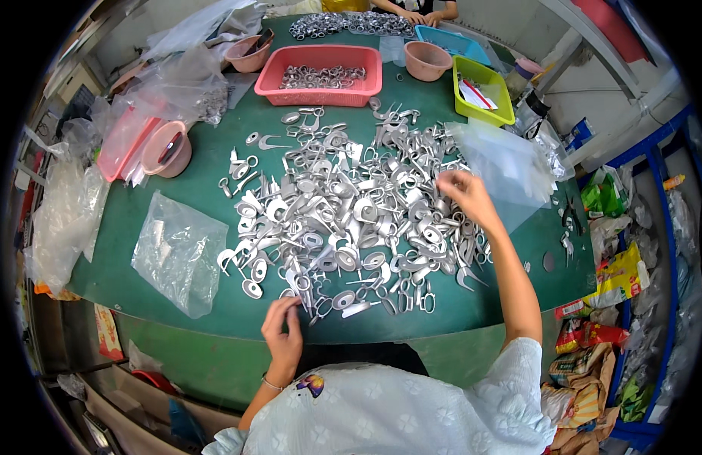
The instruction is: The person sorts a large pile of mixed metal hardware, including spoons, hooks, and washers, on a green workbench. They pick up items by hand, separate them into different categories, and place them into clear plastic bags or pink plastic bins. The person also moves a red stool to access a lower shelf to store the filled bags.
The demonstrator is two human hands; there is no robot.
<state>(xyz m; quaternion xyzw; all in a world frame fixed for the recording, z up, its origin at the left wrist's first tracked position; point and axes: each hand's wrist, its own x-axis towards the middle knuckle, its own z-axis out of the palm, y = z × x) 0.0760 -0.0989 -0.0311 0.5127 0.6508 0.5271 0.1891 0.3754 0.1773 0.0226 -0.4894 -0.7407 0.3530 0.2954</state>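
Note:
A wide heap of small silver-grey metal parts [343, 197] covers the middle of the green table [252, 315]. Rings, hooked pieces and oval pieces with slots lie tangled together in it. At the heap's right side, my right hand [464, 191] reaches in with bent, closed fingers; what they grip, if anything, is hidden. My left hand [282, 327] rests by the table's near edge, its fingers curled in beside the nearest loose parts. Whatever those fingers hold is too small to make out. A bracelet circles my left wrist.
Beyond the heap stand a pink basket [319, 97] of metal rings, a pink bowl [427, 62] and a lime-green basket [483, 112]. Clear plastic bags [180, 254] lie leftward, plastic sheets [502, 167] rightward. Pliers [569, 216] lie near the right edge. Another person's hands [423, 17] work at the far end.

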